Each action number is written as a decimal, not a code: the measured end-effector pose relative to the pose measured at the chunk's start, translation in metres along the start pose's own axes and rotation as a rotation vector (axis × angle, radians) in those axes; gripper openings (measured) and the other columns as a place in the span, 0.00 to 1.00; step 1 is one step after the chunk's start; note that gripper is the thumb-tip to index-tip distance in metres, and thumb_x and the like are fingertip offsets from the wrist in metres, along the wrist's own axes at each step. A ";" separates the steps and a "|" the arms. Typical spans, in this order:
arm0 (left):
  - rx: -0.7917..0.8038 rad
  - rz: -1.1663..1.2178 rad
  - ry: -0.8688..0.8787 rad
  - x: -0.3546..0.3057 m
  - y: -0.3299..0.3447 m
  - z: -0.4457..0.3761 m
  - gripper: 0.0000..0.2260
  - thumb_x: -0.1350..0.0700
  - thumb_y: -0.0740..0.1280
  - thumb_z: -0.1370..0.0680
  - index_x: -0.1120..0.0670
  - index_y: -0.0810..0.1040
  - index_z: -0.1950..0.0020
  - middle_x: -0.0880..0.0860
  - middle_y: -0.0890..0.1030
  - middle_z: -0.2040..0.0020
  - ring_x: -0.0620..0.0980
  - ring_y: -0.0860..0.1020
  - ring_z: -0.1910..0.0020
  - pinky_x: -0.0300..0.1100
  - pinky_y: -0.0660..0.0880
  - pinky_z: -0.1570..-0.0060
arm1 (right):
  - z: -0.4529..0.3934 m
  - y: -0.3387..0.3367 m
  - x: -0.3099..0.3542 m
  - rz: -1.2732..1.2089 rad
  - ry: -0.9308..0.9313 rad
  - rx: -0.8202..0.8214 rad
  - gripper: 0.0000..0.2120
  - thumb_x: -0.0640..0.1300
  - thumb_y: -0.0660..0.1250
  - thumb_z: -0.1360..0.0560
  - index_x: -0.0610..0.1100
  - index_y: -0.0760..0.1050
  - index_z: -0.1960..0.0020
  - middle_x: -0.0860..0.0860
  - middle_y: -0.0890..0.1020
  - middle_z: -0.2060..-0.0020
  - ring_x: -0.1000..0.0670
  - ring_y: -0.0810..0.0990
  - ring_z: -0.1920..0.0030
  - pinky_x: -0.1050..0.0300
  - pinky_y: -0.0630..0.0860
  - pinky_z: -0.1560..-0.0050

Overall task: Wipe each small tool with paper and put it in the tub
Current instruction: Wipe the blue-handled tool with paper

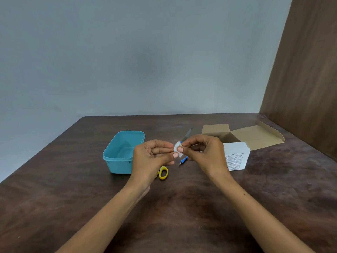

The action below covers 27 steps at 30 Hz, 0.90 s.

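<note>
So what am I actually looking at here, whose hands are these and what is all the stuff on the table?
There is no machine: a person wears a camera on the head, so this one picture looks forward and down at their own bare hands. The left hand and right hand meet above a dark wooden table, pinching a small piece of white paper between the fingertips. On the table sit an open blue tub on the left, a yellow-handled tool partly hidden by the left hand, a small blue-handled tool, a thin grey metal tool behind the hands, and an opened cardboard box on the right. The tub looks empty as far as its inside shows.
</note>
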<state>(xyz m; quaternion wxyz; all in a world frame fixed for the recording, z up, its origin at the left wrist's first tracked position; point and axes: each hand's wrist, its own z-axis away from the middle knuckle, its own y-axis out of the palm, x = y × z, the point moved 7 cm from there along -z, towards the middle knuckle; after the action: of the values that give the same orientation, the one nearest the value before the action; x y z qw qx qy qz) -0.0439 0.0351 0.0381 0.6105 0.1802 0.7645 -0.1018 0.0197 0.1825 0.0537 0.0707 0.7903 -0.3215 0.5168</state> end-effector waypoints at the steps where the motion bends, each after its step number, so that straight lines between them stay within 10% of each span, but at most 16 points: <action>1: -0.002 -0.006 -0.002 0.000 0.000 0.000 0.09 0.68 0.76 0.35 0.59 0.82 0.57 0.54 0.86 0.62 0.49 0.85 0.62 0.36 0.79 0.68 | 0.000 -0.003 0.000 0.008 -0.001 -0.034 0.07 0.39 0.77 0.35 0.48 0.80 0.65 0.55 0.84 0.68 0.57 0.82 0.65 0.57 0.81 0.62; 27: 0.023 0.013 -0.016 0.002 -0.001 0.001 0.09 0.67 0.75 0.33 0.61 0.82 0.55 0.55 0.86 0.60 0.49 0.85 0.61 0.35 0.78 0.68 | 0.000 0.005 -0.003 -0.036 0.042 0.085 0.05 0.37 0.78 0.36 0.41 0.82 0.63 0.49 0.85 0.65 0.55 0.83 0.66 0.61 0.79 0.68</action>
<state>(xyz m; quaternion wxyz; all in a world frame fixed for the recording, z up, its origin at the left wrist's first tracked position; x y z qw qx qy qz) -0.0436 0.0339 0.0358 0.6152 0.1913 0.7571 -0.1081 0.0159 0.1798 0.0502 0.0529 0.7873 -0.2835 0.5450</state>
